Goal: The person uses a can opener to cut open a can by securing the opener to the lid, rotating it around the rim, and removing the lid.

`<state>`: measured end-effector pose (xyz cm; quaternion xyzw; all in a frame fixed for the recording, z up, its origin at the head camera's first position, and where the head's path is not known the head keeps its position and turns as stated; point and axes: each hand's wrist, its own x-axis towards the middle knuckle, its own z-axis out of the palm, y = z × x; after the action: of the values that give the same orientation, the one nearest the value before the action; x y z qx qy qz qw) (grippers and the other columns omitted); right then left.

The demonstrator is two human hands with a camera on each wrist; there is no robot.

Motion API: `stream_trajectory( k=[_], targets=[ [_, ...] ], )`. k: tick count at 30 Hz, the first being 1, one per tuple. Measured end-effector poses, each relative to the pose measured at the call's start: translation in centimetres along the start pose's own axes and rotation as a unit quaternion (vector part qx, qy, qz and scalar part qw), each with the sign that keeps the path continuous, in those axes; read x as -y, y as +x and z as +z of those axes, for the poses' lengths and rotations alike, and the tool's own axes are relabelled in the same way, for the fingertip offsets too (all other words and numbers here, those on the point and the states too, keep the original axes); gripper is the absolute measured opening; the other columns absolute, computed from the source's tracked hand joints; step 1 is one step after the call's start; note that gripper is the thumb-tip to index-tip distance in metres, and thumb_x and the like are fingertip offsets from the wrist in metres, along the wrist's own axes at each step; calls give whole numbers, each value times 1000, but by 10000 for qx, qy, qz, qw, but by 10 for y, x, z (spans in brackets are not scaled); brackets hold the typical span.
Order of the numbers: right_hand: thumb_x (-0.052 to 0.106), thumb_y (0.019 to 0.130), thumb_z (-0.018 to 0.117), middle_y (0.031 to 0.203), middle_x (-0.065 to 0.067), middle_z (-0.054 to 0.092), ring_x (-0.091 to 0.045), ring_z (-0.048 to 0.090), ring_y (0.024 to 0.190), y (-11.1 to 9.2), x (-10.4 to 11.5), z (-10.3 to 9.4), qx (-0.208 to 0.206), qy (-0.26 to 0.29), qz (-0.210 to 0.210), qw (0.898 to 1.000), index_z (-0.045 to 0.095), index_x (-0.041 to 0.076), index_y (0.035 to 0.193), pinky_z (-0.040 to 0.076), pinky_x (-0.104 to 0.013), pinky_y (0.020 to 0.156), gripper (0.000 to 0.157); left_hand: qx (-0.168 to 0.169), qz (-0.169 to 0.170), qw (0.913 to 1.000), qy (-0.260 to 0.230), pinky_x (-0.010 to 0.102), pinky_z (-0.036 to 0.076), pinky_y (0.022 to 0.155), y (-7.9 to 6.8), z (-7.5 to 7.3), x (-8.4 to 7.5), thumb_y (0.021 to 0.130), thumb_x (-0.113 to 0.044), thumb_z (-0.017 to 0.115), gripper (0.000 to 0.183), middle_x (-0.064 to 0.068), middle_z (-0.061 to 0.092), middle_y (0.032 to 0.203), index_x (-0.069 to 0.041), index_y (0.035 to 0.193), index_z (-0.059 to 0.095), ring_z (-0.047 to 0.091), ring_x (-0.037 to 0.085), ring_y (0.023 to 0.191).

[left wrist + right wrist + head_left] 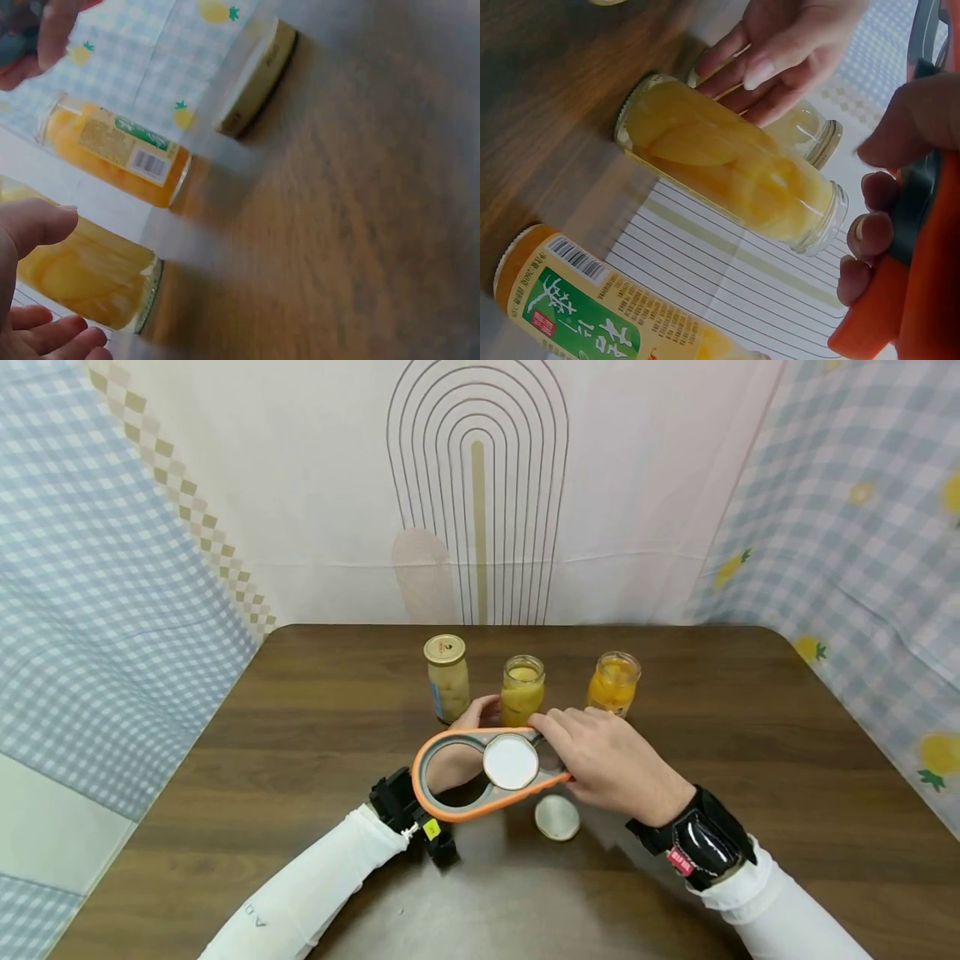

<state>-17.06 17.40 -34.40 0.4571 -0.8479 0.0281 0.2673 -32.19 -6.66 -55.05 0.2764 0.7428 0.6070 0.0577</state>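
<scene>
My right hand (600, 760) grips an orange and grey jar opener (480, 810), held above the table. A round lid (511, 762), pale face up, sits in one of the opener's rings. My left hand (477, 713) is beside an open glass jar of yellow fruit (522, 697), partly hidden behind the opener. Its fingers (772, 97) are loosely extended next to that jar in the right wrist view. A second lid (557, 817) lies on the table below the opener.
An open jar of orange fruit (611, 689) stands to the right of the yellow one. On the left is a taller jar (450, 689) with its gold lid on. The brown table (300, 735) ends at a curtain (322, 527) behind the jars.
</scene>
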Motion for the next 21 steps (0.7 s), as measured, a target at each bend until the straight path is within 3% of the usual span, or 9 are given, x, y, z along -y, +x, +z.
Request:
stream_trajectory(
  k=[1, 3, 4, 8, 10, 11, 15, 19, 21],
  targets=[
    [0, 69, 73, 89, -2, 61, -18, 60, 74, 0, 0, 0, 18, 14, -4, 10000, 57, 2, 124, 54, -34, 68, 57, 50, 199, 9998, -65, 18, 47, 100, -2, -2, 6, 91, -35, 76, 69, -5, 56, 138, -25, 149, 40, 58, 5, 122],
    [1, 71, 74, 89, -2, 60, -17, 60, 74, -1, 1, 1, 48, 39, -3, 10000, 57, 3, 124, 54, -34, 68, 56, 251, 117, 9990, -343, 20, 46, 103, -10, -6, -10, 91, -32, 76, 70, -6, 53, 140, -26, 150, 38, 55, 5, 125],
    [2, 71, 75, 89, -1, 60, -17, 60, 75, -1, 2, 1, 58, 47, 0, 10000, 57, 3, 124, 54, -34, 68, 56, 289, -14, 9989, -381, 23, 46, 106, -20, -5, -35, 92, -35, 75, 73, -2, 52, 143, -22, 152, 36, 54, 9, 129],
    [3, 73, 74, 91, -2, 61, -18, 61, 77, -1, 3, 1, 71, 50, -4, 10000, 57, 2, 124, 55, -34, 70, 54, 355, -1024, 9941, 27, 47, 41, 115, -57, 4, -159, 96, -9, 66, 75, 27, 39, 153, 4, 155, 22, 41, 39, 142],
    [2, 75, 72, 92, -4, 62, -20, 62, 79, -1, 3, 2, 62, 33, -6, 10000, 57, 1, 125, 55, -35, 72, 52, 374, -1012, 9937, 287, 38, 44, 111, -69, 8, -198, 98, -4, 61, 68, 32, 42, 149, 9, 153, 22, 43, 42, 139],
    [2, 76, 70, 93, -5, 62, -20, 62, 80, -1, 4, 2, 58, 31, 7, 10000, 56, 0, 126, 55, -36, 73, 51, 397, -1029, 9932, 381, 35, 46, 108, -71, 9, -208, 96, 4, 59, 66, 33, 45, 146, 11, 151, 23, 46, 43, 135],
    [2, 81, 69, 99, -8, 61, -24, 61, 88, -2, 5, 2, 57, 19, 72, 10000, 55, -2, 130, 56, -40, 78, 51, 377, -636, 9963, 435, 18, 49, 89, -82, 7, -227, 97, 6, 56, 50, 32, 55, 132, 15, 142, 36, 60, 27, 113],
    [2, 82, 69, 104, -10, 61, -26, 60, 94, -3, 6, 3, 49, 51, 48, 10000, 54, -2, 133, 55, -42, 83, 53, 367, -669, 9967, 279, 18, 49, 85, -87, 3, -221, 98, 2, 58, 45, 27, 56, 129, 12, 138, 42, 57, 8, 100],
    [2, 81, 69, 105, -11, 61, -26, 60, 96, -3, 6, 3, 38, 54, 15, 10000, 54, -3, 133, 55, -42, 85, 53, 339, -747, 9963, 239, 19, 50, 86, -88, 0, -213, 99, -3, 60, 44, 24, 57, 128, 8, 138, 44, 59, 9, 100]
  ],
)
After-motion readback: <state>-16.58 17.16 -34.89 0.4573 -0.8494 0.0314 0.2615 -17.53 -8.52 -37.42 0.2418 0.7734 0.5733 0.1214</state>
